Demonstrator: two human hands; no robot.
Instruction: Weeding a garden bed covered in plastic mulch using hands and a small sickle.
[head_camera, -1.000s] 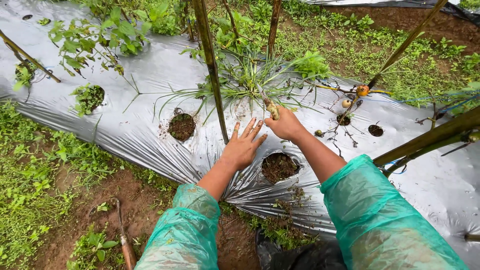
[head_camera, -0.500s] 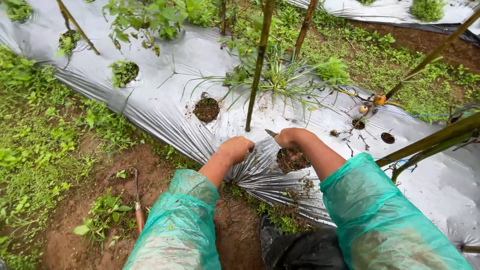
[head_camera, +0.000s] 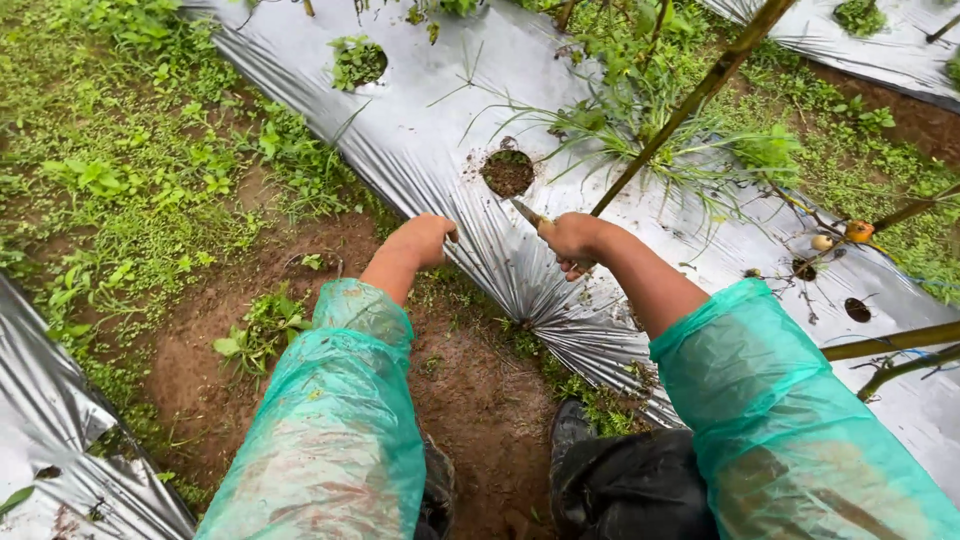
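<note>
Glossy, crinkled silver plastic sheet (head_camera: 440, 130); translucent green plastic sleeves (head_camera: 340, 440); dull metal blade (head_camera: 527, 213); rough bamboo stake (head_camera: 690, 105); crumbly soil (head_camera: 470, 390).

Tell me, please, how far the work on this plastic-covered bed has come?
Done: one hole in the silver plastic sheet shows bare soil. In hand: the right hand grips a knife, and the left hand is closed at the sheet's edge. Left: weeds fill another hole, and grass crowds the bamboo stake.
</note>
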